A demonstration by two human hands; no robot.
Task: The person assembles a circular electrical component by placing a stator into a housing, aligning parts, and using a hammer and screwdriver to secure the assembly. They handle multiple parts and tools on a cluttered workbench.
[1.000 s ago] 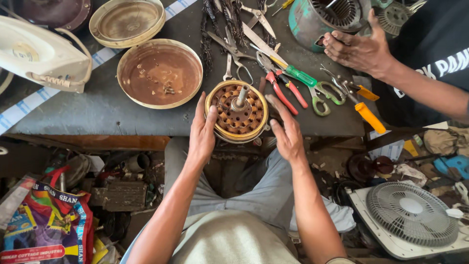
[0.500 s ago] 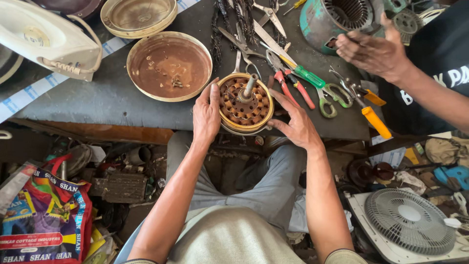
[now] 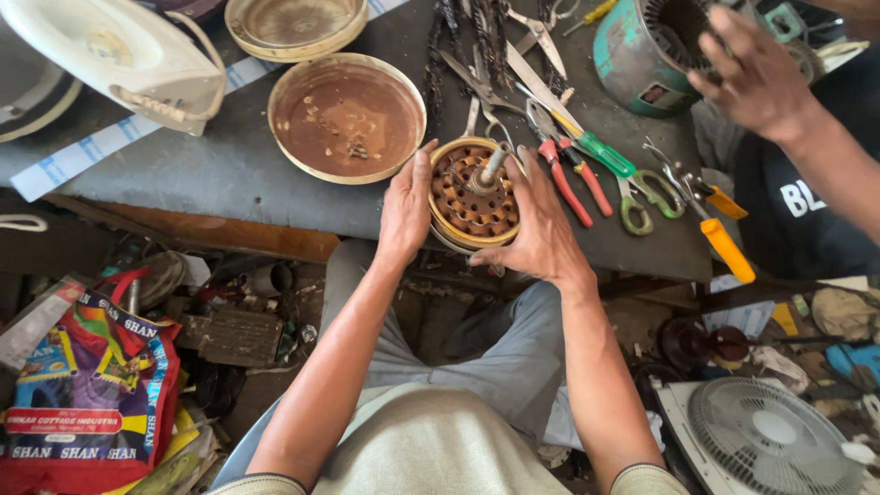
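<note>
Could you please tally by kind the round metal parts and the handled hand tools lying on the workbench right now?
Round shallow pans: 2
Motor rotor with shaft, held between left hand and right hand: 1
Teal motor housing: 1
Red-handled pliers: 1
Green-handled tools: 2
Orange-handled tool: 1
Total: 8

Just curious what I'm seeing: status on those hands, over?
Left hand and right hand clasp round motor core at bench edge. Red-handled pliers beside right hand. Another person's hand on teal motor housing.
</note>
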